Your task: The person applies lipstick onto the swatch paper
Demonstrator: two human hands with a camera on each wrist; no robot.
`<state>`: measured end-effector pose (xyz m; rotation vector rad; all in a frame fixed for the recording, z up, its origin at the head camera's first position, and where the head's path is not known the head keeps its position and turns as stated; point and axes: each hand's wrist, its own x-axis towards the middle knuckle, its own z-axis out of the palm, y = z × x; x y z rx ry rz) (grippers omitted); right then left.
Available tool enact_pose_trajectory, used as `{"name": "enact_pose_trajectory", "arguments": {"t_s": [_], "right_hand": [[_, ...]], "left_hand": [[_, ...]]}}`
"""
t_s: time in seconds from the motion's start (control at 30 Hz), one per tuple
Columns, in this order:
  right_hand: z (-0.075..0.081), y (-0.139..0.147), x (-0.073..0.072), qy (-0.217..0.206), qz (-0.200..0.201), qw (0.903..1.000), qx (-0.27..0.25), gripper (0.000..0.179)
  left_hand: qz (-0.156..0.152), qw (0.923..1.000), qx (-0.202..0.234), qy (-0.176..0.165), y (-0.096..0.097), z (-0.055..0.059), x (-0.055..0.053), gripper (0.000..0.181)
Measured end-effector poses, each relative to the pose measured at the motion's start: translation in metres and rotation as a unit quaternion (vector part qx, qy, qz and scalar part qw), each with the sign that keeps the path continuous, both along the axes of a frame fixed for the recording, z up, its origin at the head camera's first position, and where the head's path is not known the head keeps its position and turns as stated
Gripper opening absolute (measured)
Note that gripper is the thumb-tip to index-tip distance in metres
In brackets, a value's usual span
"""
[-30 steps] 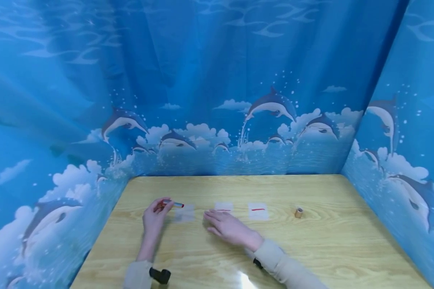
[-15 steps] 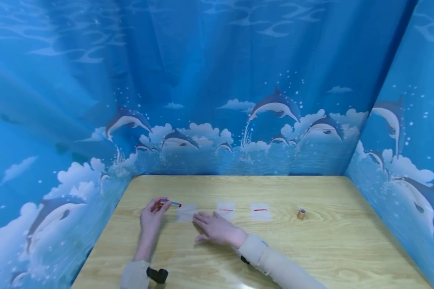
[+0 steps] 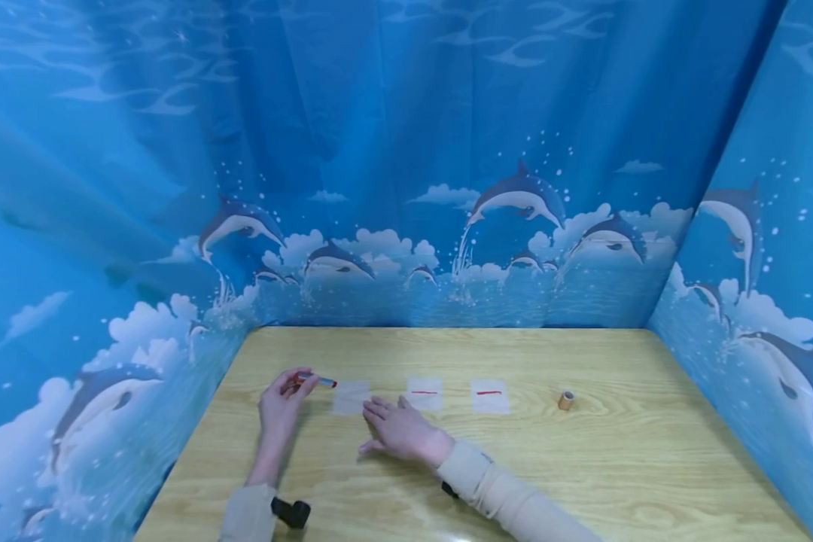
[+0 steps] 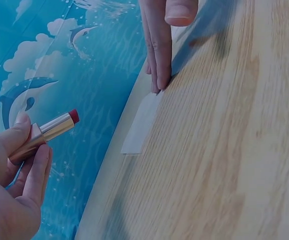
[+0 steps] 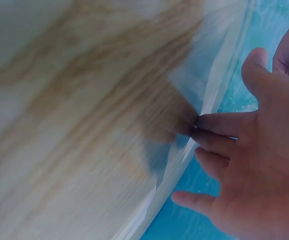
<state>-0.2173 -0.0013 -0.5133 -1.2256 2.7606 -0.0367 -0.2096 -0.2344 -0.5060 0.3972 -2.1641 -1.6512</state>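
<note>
Lipstick (image 4: 57,127): pinched by the left hand's (image 3: 281,403) thumb and fingers, red tip (image 4: 74,116) exposed, near the unmarked sheet (image 3: 349,394). Right hand (image 3: 401,432): fingers extended, tips at that sheet. Apparent step: steadying the sheet. Next move likely calls for lowering the tip. 2 red-marked sheets (image 3: 490,404) lie to the right.

Tabletop (image 3: 616,467): lying brightly lit in the head view, with glare whitening its bottom edge; looking dimmer and blurring toward the upper left in the right wrist view.
Curtain (image 3: 393,135): showing lighter and darker vertical bands.
Right hand (image 5: 269,165): casting a soft shadow.
Lipstick (image 4: 44,135): gleaming on its metal, appearing fairly sharp in the dim left wrist view.
</note>
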Motion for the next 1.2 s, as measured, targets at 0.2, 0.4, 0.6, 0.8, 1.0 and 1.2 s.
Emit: {"name": "enact_pose_trajectory", "arguments": {"t_s": [0.2, 0.4, 0.6, 0.8, 1.0, 1.2], "right_hand": [[-0.003, -0.004, 0.002, -0.003, -0.018, 0.9998, 0.002, 0.077], [-0.006, -0.005, 0.002, 0.005, -0.021, 0.9997, 0.011, 0.078], [-0.007, -0.005, 0.001, 0.007, -0.018, 0.9998, 0.008, 0.078], [-0.01, -0.003, -0.001, -0.006, -0.018, 0.9998, 0.002, 0.079], [-0.01, -0.002, -0.002, -0.01, -0.013, 0.9999, -0.002, 0.08], [-0.008, -0.002, -0.001, -0.006, -0.015, 0.9999, -0.001, 0.08]], "left_hand": [[-0.009, 0.9999, -0.013, 0.001, 0.003, 0.002, -0.007, 0.031], [-0.019, 0.9992, -0.034, -0.003, 0.01, 0.004, -0.016, 0.03], [-0.036, 0.9964, -0.073, 0.023, 0.017, 0.002, -0.025, 0.026], [-0.06, 0.992, -0.109, 0.025, 0.023, -0.003, -0.029, 0.022], [-0.082, 0.9878, -0.131, 0.017, 0.03, -0.01, -0.031, 0.024], [-0.093, 0.9826, -0.159, 0.018, 0.038, -0.016, -0.035, 0.022]]}}
